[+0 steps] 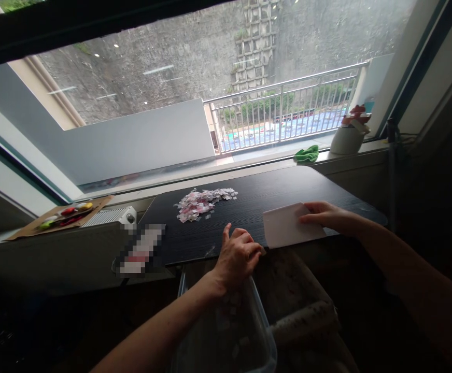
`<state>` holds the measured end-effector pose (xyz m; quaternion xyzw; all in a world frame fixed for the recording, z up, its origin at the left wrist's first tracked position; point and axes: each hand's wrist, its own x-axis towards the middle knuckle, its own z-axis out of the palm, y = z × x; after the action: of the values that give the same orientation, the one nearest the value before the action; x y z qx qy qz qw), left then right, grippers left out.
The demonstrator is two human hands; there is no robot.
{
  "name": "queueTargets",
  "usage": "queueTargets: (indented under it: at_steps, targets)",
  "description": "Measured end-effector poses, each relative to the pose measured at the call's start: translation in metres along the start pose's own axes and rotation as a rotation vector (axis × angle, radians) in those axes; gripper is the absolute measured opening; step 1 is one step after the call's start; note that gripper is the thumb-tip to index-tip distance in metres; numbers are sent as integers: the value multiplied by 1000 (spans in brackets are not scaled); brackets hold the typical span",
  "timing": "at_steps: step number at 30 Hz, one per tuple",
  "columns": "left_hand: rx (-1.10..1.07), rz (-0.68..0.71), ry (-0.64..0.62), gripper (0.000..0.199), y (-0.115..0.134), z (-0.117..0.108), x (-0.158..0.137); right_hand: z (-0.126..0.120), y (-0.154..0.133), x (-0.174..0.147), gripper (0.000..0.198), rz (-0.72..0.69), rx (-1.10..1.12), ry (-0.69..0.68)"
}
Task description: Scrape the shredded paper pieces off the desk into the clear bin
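My right hand grips the right side of a flat white card, thumb on top. The card lies at the near edge of the black tabletop. Left of it, my left hand hovers at that edge over a clear plastic bin. Its fingers are curled, one pointing up, and a small pale piece shows at the fingertips. Beyond my left hand a loose pile of small paper scraps rests on the tabletop. Several scraps show dimly inside the bin.
A green cloth and a white container with a reddish top stand on the windowsill. At left are a white radiator and cardboard with colourful items. A blurred-out object lies at the table's left end.
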<state>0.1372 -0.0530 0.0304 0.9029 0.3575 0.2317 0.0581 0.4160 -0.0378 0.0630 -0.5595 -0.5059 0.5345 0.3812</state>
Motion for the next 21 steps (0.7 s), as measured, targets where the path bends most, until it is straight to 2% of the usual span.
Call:
queueTargets:
  at_steps: [4,8,13,15,18,21]
  targets:
    - [-13,0,9,19,-7,-7,-2,-11,4,-1,25,-77,-44,115]
    - [63,-43,78,19,-36,-21,-10,1,8,16,26,-152,-8,173]
    - [195,-287,214,17,-90,-38,-30,47,-1,59,17,-214,-32,246]
    - [222,-364,275,17,-107,-38,-38,70,-10,77,16,-249,-39,234]
    - [214,-416,375,17,-118,-32,-46,101,-22,99,15,-315,-7,169]
    - [224,-409,461,17,-120,-26,-48,120,-25,114,17,-341,-38,151]
